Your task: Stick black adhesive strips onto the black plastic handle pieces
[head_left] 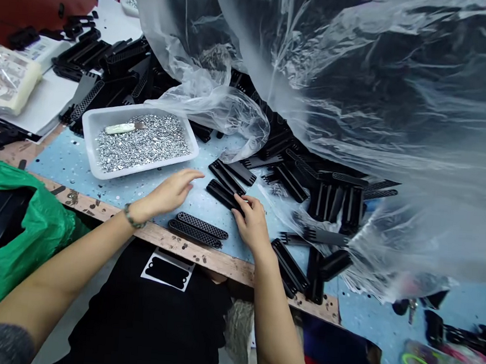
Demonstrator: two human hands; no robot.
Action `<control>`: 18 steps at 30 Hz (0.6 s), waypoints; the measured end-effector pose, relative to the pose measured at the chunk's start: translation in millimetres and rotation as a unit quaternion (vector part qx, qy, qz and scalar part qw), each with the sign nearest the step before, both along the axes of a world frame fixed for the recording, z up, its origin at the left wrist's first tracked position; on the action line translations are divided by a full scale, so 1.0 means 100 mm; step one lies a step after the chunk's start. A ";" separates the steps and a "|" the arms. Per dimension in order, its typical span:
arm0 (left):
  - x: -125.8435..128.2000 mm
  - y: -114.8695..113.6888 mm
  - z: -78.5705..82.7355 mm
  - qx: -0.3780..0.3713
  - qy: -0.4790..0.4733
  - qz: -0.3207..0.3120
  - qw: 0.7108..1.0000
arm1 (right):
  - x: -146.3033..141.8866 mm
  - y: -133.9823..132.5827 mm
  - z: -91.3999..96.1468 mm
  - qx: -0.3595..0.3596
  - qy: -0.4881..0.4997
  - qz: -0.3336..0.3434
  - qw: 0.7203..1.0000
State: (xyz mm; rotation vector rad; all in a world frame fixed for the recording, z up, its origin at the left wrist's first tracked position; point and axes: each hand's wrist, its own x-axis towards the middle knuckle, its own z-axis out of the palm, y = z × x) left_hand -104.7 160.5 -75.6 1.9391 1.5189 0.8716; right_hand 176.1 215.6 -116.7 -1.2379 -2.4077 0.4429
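Observation:
My left hand (174, 191) hovers over the blue table cover, its fingers stretched out and nothing in them. Just right of it lies a long black plastic piece (220, 194), whose near end my right hand (252, 220) grips between thumb and fingers. Touching its far side is another black piece (227, 175), and a comb-ended one (243, 172) lies beyond. Two textured black strips (198, 229) rest side by side near the table edge. Behind my left hand stands a white tray (144, 169) of small shiny metal parts (154, 142), a light-handled tool (119, 128) lying on them.
Large clear plastic sheeting (398, 104) covers the back and right, over heaped black pieces (333, 202). More black parts (89, 55) are piled at the back left beside a wrapped packet (11, 80). A green bag (49, 218) with dark pieces stands left.

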 end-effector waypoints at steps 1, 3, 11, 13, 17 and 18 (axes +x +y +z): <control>0.05 0.17 -0.05 0.014 0.026 -0.021 0.999 | 0.00 -0.01 0.01 -0.012 0.012 0.008 1.000; 0.16 0.49 -0.13 0.007 0.092 -0.054 0.994 | 0.00 -0.02 0.05 -0.043 0.031 0.017 0.998; 0.29 0.83 -0.05 -0.017 0.251 -0.110 0.962 | 0.10 -0.18 0.37 -0.181 0.046 0.142 0.972; 0.21 0.74 -0.01 -0.060 0.225 -0.151 0.961 | 0.10 -0.04 0.40 -0.147 0.089 0.114 0.979; 0.06 0.57 0.04 -0.134 0.151 -0.222 0.954 | -0.03 0.49 0.33 -0.001 0.094 -0.030 0.995; 0.04 0.54 0.05 -0.142 0.136 -0.225 0.954 | -0.09 0.63 0.29 0.001 0.056 -0.027 0.998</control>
